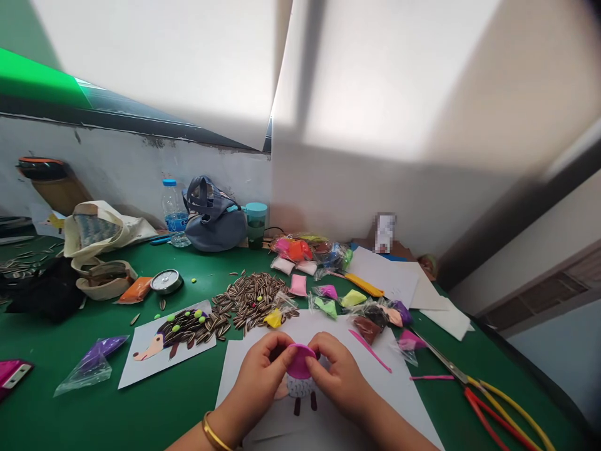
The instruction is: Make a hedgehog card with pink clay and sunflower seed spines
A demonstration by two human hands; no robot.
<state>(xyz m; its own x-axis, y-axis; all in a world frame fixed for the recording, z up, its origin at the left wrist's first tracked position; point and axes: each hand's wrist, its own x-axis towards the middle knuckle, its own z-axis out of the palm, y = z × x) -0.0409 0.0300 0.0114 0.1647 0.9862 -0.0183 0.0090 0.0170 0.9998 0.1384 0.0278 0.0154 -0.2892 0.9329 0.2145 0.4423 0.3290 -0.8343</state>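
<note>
Between the fingers of my left hand (265, 369) and my right hand (340, 373) is a flat pink disc of modelling clay (300, 363), pinched at both edges. It hangs over a white sheet of paper (263, 432). Just below the disc, the sheet carries a figure with a grey-white scaly body (300, 387) and two dark brown legs (313, 401); the disc and fingers hide its upper part. To the left lies a card with a hedgehog picture (154, 347), its back covered in sunflower seeds and green dots.
A heap of sunflower seeds (253, 297) lies behind the paper. Several bagged clays, including a yellow one (354, 298), spread to the right. Scissors (464, 379) and a pink modelling tool (370, 351) lie at right. A bottle (173, 216), bag (216, 225) and cup (256, 225) stand at the wall.
</note>
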